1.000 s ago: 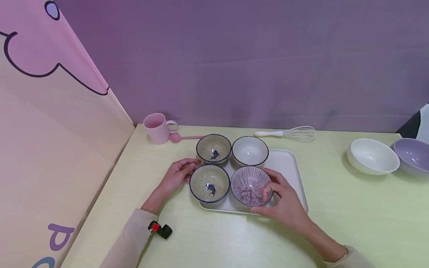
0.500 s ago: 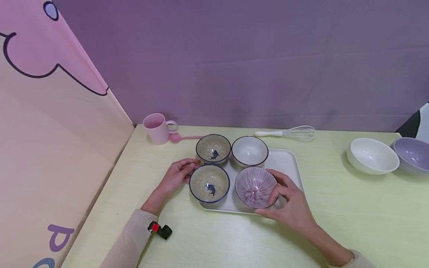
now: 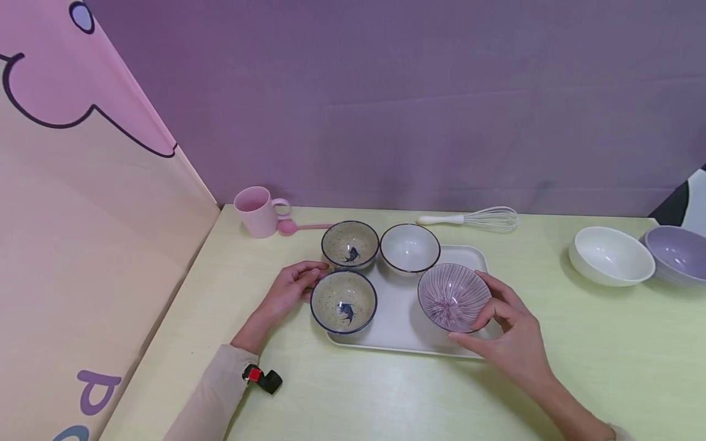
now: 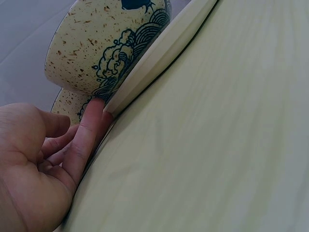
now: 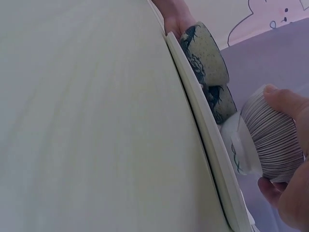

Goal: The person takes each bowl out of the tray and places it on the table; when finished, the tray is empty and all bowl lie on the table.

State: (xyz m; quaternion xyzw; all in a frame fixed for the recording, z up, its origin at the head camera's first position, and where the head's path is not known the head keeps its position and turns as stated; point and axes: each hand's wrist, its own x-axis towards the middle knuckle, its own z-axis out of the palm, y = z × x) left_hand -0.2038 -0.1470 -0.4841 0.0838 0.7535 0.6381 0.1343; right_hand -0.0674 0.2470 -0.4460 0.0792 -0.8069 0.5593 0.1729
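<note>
My right hand (image 3: 518, 343) holds a purple-striped bowl (image 3: 453, 298) by its right side, thumb near its front and fingers behind. In the right wrist view the striped bowl (image 5: 270, 137) is tilted, its white foot showing. It overlaps the right part of a white tray (image 3: 391, 324) in the head view. On the tray's left half are two speckled bowls with blue fish, one at the back (image 3: 350, 245) and one at the front (image 3: 344, 302). Beside the back one is a white bowl (image 3: 410, 248) with a dark rim. My left hand (image 3: 289, 288) touches the tray's left edge with extended fingers, close beside the speckled bowls.
A pink mug (image 3: 257, 211) and a pink spoon (image 3: 288, 228) lie at the back left. Behind the tray is a white-handled whisk (image 3: 491, 218). On the right stand a white bowl (image 3: 609, 257) and a purple bowl (image 3: 678, 257). A purple curtain (image 3: 386, 110) closes off the back.
My right hand has moved the striped bowl to the right, away from the front speckled bowl, baring the middle of the tray. The left hand stays at the tray's edge.
</note>
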